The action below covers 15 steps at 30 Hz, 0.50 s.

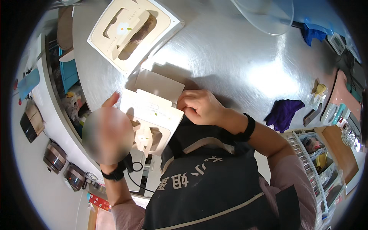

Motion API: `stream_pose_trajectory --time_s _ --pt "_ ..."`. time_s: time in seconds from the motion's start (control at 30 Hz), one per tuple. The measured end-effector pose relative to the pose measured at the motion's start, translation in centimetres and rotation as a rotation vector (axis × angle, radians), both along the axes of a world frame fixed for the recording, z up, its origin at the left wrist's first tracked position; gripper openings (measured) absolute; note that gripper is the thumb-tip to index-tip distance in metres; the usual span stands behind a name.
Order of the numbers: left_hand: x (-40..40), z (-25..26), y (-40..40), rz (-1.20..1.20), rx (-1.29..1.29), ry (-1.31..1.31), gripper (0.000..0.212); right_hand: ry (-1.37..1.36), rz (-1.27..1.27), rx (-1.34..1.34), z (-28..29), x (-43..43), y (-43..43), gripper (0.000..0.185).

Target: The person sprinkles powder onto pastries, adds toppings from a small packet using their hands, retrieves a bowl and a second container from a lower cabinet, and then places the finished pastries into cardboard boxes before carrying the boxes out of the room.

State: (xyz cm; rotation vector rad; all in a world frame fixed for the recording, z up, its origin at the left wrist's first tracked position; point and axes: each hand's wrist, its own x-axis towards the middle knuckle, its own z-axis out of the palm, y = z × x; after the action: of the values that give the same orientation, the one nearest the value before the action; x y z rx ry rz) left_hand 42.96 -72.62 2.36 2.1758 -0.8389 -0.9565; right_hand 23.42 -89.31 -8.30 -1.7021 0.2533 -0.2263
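A cream cardboard bakery box with a carry handle and a window is tilted at the table's near edge, its end flap standing out over the metal. My right hand has its fingers curled at the box's right corner, by the flap. My left hand is beside the box's left side, partly blurred, with the thumb raised; its contact with the box cannot be made out. A larger box of the same kind stands on the steel table at the upper left, something brown showing through its window.
A clear round-edged plastic item is at the top. To the right lie a purple cloth, a blue cloth, a digital device and a whisk. A white wire rack with bins stands at lower right.
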Motion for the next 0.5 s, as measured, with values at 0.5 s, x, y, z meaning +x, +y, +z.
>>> stream_pose_trajectory --time_s 0.5 --pt "0.5 -3.0 -0.8 0.089 -0.109 0.357 0.043 0.209 -0.051 -0.252 1.6 4.2 -1.0 0.026"
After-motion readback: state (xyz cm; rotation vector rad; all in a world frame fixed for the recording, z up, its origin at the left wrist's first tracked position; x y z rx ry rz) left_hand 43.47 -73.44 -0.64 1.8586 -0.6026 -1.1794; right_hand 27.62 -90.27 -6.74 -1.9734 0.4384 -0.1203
